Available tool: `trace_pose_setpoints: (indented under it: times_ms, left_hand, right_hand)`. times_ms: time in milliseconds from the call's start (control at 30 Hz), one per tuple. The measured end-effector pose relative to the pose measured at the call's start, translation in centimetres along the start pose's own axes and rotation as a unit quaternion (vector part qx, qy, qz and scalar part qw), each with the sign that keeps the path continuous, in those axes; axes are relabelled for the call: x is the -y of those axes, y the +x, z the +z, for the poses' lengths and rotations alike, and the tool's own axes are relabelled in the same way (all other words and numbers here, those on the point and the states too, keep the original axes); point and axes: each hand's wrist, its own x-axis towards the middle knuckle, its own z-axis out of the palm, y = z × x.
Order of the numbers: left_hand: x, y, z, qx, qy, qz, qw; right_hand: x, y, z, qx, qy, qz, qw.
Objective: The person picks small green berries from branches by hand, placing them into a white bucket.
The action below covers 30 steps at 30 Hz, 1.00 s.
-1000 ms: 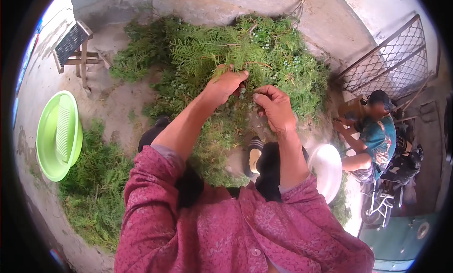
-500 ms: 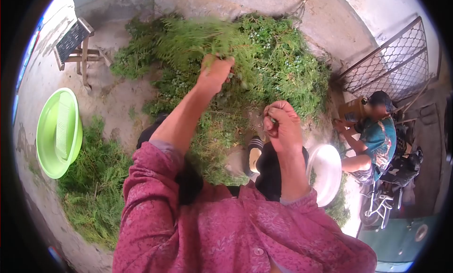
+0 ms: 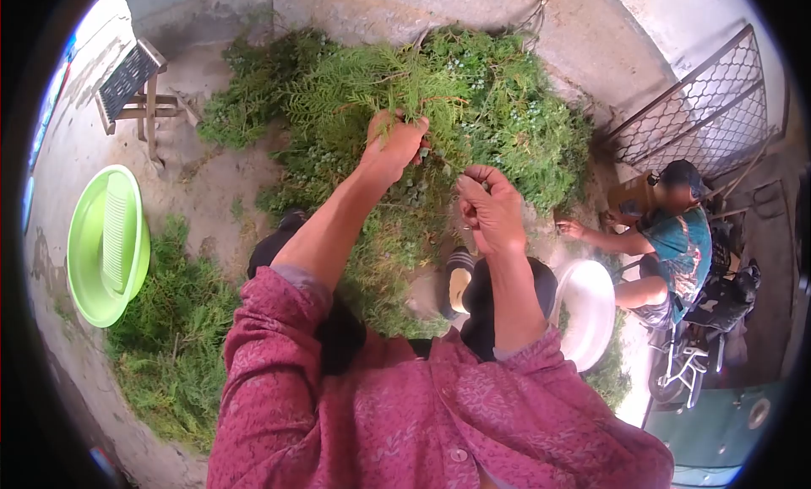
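Note:
My left hand [image 3: 394, 144] is closed round the stems of a leafy green branch [image 3: 372, 84], whose flat sprays spread out above my fingers. To its right, my right hand [image 3: 492, 209] is closed with thumb and fingertips pinched together near the sprigs; whatever sits between them is too small to name. Behind both hands lies a large pile of green branches [image 3: 524, 109] with small pale berries. Loose sprigs [image 3: 384, 244] cover the ground below my hands, between my legs.
A green basin [image 3: 83, 246] with a ridged board stands at the left, near more cut greenery [image 3: 173, 345]. A wooden stool [image 3: 150, 109] is behind. White basin [image 3: 587, 316] beside my right leg; a seated person [image 3: 683, 248] and metal lattice [image 3: 701, 109] at the right.
The branch in my left hand has settled lower and looks less blurred. My right hand has moved left and up, closer to it. The other person's arm now reaches out toward the pile.

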Motion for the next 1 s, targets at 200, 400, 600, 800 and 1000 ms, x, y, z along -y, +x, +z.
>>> trace_pose_setpoints:
  times_ms: [200,400,600,800,1000]
  left_hand:
    - [-0.9,-0.4,-0.3,0.020,0.050,-0.013,0.998]
    - [1.3,2.0,-0.4,0.003,-0.027,0.008,1.000]
    - [1.0,1.6,-0.5,0.025,0.022,-0.050,0.998]
    - [0.6,0.7,0.1,-0.006,-0.002,-0.002,1.000]
    - [-0.3,-0.7,0.0,-0.012,0.027,0.034,0.999]
  right_hand:
    - [-1.0,1.0,0.2,-0.039,-0.228,-0.168,0.958]
    - [1.2,-1.8,-0.4,0.104,0.022,0.063,0.992]
    - [1.4,-1.8,-0.9,0.147,0.221,0.134,0.955]
    - [0.0,-0.4,0.7,0.041,0.084,0.100,0.991]
    - [-0.5,1.1,1.7,-0.030,-0.005,0.074,0.997]
